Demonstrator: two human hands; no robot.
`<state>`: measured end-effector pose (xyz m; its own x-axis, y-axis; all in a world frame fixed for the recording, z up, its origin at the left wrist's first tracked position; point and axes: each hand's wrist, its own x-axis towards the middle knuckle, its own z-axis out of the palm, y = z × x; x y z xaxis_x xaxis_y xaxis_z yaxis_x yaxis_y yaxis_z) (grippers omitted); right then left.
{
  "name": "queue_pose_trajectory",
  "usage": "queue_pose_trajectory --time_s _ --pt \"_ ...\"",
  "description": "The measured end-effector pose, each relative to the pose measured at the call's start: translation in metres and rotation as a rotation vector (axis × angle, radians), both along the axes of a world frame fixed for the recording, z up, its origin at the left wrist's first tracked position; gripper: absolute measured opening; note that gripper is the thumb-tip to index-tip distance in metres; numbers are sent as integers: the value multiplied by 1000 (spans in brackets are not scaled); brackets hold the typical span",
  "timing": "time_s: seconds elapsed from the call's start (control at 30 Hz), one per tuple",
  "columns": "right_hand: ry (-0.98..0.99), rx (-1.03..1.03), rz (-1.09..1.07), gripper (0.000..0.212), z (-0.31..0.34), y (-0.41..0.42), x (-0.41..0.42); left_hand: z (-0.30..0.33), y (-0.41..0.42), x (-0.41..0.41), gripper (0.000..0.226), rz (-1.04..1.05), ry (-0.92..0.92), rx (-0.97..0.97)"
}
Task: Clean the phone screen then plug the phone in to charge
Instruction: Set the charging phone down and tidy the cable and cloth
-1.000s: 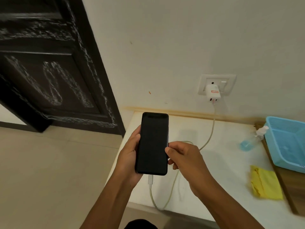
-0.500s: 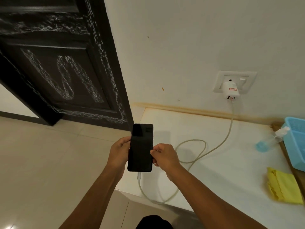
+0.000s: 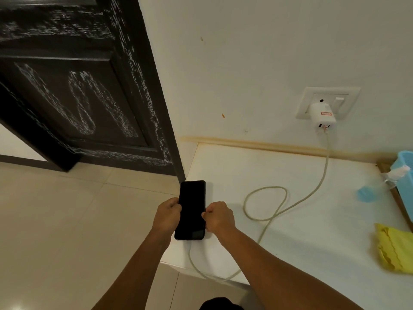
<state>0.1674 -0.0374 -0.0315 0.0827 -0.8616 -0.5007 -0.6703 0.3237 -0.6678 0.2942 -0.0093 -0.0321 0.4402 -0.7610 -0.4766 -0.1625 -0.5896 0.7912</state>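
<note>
A black phone (image 3: 191, 209) with a dark screen is low over the left edge of the white table (image 3: 312, 220); I cannot tell whether it rests on it. My left hand (image 3: 168, 217) grips its left side and my right hand (image 3: 220, 218) grips its right side. A pale charging cable (image 3: 266, 220) is plugged into the phone's bottom end, loops over the table and runs up to a white charger (image 3: 321, 116) seated in the wall socket (image 3: 328, 101). A yellow cloth (image 3: 393, 251) lies crumpled at the table's right side.
A clear spray bottle (image 3: 377, 186) with a blue base lies by a light blue basket (image 3: 404, 173) at the far right. A black door (image 3: 78, 86) stands at the left, tiled floor (image 3: 67, 220) below it. The wall backs the table.
The phone has come down from chest height toward the table's left edge, both hands still on it. The view has widened and shifted, and the cable loop now lies spread on the table.
</note>
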Motion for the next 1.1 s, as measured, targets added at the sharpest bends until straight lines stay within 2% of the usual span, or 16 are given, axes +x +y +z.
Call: queue_pose_trajectory --time_s 0.27,0.87,1.1 --pt "105 -8 -14 17 -11 2 5 -9 -3 -4 23 -5 -68 23" --pt "147 -86 -101 26 -7 10 15 -19 -1 -14 8 -65 -236 -4" --pt "136 -77 -126 24 -5 12 15 -24 -2 -15 16 -71 -304 19"
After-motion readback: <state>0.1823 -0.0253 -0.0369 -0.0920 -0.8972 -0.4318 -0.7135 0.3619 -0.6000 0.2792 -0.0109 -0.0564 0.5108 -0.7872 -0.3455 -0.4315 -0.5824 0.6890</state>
